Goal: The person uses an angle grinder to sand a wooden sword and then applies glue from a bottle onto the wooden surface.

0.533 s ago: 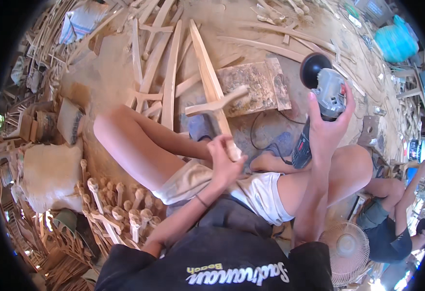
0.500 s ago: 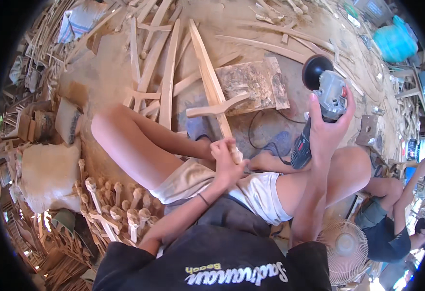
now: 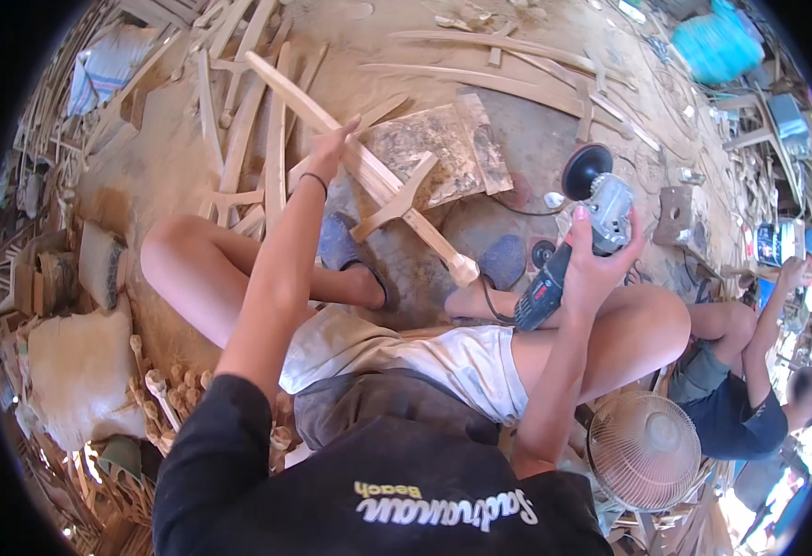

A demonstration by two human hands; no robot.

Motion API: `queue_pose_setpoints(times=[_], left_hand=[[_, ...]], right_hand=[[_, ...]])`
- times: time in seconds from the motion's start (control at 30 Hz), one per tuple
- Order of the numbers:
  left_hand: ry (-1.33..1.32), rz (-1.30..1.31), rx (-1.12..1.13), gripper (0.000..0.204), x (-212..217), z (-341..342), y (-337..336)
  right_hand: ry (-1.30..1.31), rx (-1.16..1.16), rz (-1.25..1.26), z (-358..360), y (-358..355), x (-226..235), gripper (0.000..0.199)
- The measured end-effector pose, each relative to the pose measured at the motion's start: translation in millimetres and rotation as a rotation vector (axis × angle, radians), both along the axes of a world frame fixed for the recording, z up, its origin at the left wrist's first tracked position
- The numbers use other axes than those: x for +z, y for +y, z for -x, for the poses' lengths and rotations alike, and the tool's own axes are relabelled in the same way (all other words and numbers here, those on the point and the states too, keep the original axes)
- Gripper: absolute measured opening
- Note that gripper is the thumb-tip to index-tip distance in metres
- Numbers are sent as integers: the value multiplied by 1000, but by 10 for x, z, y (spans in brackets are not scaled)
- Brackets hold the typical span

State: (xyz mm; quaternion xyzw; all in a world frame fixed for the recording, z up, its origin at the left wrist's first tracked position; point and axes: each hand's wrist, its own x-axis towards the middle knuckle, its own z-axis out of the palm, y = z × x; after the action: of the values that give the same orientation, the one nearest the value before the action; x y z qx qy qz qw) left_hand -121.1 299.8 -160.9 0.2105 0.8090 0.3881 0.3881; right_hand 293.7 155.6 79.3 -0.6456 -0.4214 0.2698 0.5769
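My left hand (image 3: 332,148) reaches forward and grips the long pale wooden piece (image 3: 396,199) about midway along it; a short crosspiece is fixed to it, and its turned near end rests by my feet. My right hand (image 3: 596,255) holds an angle grinder (image 3: 577,232) up over my right knee, its round black sanding disc (image 3: 586,170) pointing away from me. The grinder's black cord runs down toward my legs. I sit on the ground with bare legs bent, one foot in a dark sandal (image 3: 346,255).
Loose curved and straight wooden slats (image 3: 239,139) lie on the dusty ground ahead, with a worn board (image 3: 443,153) under the workpiece. Turned wooden legs (image 3: 160,389) stand at my left. A small fan (image 3: 647,449) sits at my right, beside another seated person (image 3: 749,380).
My left hand has slid from the workpiece's near end up to its middle. The workpiece has swung, its far end now toward the upper left. The grinder stays raised in my right hand.
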Motion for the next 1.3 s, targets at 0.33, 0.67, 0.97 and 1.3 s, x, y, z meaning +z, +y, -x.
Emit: queue_pose_setpoints(times=[0.33,0.67,0.97,1.3], left_hand=[[-425,-562,390,48,633,232,-204],[-168,-962,812,40,1861,88,-1521],[-130,-1019,848,30,1945,-45,-1789],[-1,-995,877,30,2189,-296,-1608]], right_hand=[[86,34,144,-40,-166,-24,85],[-147,350,180,856,-282,-669,79],[-189,547,315,1235,-327,-815,81],[-188,622,370,1410,-119,-810,80]])
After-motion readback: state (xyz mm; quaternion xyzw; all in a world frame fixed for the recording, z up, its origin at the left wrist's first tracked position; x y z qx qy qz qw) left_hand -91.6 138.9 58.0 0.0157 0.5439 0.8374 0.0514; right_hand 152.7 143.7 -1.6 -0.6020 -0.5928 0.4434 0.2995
